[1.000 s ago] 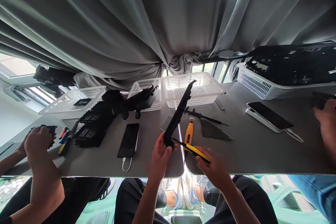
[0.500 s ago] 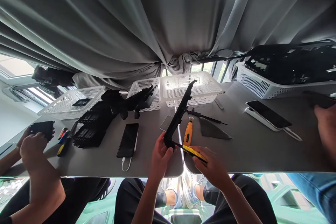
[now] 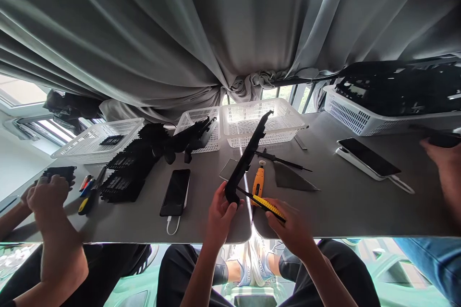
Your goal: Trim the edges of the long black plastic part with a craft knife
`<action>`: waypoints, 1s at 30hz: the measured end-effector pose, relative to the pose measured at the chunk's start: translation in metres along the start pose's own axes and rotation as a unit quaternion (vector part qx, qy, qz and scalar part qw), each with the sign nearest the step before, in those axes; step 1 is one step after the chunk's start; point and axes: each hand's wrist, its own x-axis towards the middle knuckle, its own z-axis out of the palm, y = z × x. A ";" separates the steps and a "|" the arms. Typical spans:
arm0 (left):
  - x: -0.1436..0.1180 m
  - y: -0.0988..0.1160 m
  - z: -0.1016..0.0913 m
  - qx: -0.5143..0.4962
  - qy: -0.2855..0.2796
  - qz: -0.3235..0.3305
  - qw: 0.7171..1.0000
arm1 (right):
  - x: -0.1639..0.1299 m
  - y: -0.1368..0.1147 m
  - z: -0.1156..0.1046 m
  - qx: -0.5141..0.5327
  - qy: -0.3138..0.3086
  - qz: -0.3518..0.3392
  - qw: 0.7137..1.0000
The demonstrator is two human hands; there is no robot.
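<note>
The long black plastic part point(image 3: 248, 158) stands tilted over the table point(image 3: 345, 206), its lower end gripped in the left hand point(image 3: 220, 213) and its upper end pointing away toward the middle basket point(image 3: 262, 122). The left fingers are wrapped closed around that lower end. The right hand point(image 3: 291, 228) is closed around a yellow knife point(image 3: 268, 206), whose dark blade tip meets the part just above the left hand's grip. By the look of it, trimming at the part's lower end is under way and not finished: the blade is against the part, the part is in hand above the table, and it has not been set down or put in any basket. Whether any edge is already cleaned cannot be told from here.

Just beyond the hands lie an orange tool point(image 3: 258, 181), a thin black rod point(image 3: 281, 159) and a dark flat triangular piece point(image 3: 291, 178). A phone point(image 3: 175, 192) with a white cable lies to the left, near a heap of black parts point(image 3: 133, 168). Another phone point(image 3: 369, 158) lies well to the right, in front of a basket point(image 3: 356, 115) piled with black parts.

At the left edge another person's hands point(image 3: 46, 192) hold a small black piece; at the right edge a further person's hand point(image 3: 444, 163) reaches in.
</note>
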 end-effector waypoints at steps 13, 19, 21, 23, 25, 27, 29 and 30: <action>0.004 -0.002 -0.003 0.000 0.082 0.039 0.996 | 0.004 0.003 0.002 -0.033 0.048 -0.093 0.994; 0.003 -0.004 -0.001 0.044 0.085 0.043 0.995 | 0.007 0.009 0.004 -0.061 0.099 -0.116 0.986; 0.002 -0.003 -0.001 0.061 0.079 0.045 0.994 | 0.006 0.010 0.005 -0.053 0.102 -0.111 0.987; 0.001 -0.002 0.000 0.074 0.080 0.040 0.993 | 0.005 0.010 0.005 -0.048 0.100 -0.109 0.988; 0.000 0.000 0.001 0.082 0.088 0.037 0.992 | 0.004 0.010 0.005 -0.050 0.103 -0.110 0.987; 0.000 0.002 0.002 0.089 0.095 0.037 0.991 | 0.003 0.010 0.005 -0.052 0.114 -0.107 0.986; 0.000 0.003 0.003 0.099 0.100 0.041 0.989 | 0.003 0.011 0.005 -0.047 0.124 -0.104 0.986; 0.000 0.004 0.003 0.104 0.102 0.042 0.988 | 0.003 0.011 0.005 -0.042 0.127 -0.104 0.986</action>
